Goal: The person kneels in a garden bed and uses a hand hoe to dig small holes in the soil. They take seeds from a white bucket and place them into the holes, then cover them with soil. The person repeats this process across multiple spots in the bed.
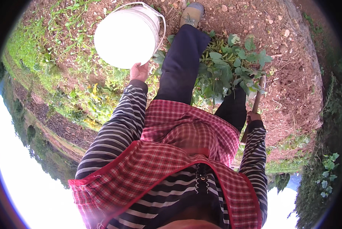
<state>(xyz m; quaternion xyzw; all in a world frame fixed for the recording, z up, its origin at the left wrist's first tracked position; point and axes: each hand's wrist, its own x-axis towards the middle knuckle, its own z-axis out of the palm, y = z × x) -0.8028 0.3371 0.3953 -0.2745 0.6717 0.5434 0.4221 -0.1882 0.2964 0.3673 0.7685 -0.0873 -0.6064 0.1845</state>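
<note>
My left hand (139, 71) grips the near edge of a white plastic bucket (155, 21), in front of me to the left. The bucket's round white face is overexposed, so I cannot tell whether it is a lid, the base or the inside. Its bail handle (164, 31) hangs loosely around the far side. Low at my right side, my right hand (254, 116) is closed around a wooden tool handle (258, 98). Leaves cover the handle's far end, and no tool head can be made out. Leafy bean plants (225, 63) with green pods lie between my legs and the handle.
My shoe (192, 14) stands on brown, stony soil (282, 74) ahead. Low green weeds (45, 57) grow on the left. A raised soil edge (308, 57) drops off at the right, beside darker vegetation (330, 123). A stone wall (62, 126) runs at the far left.
</note>
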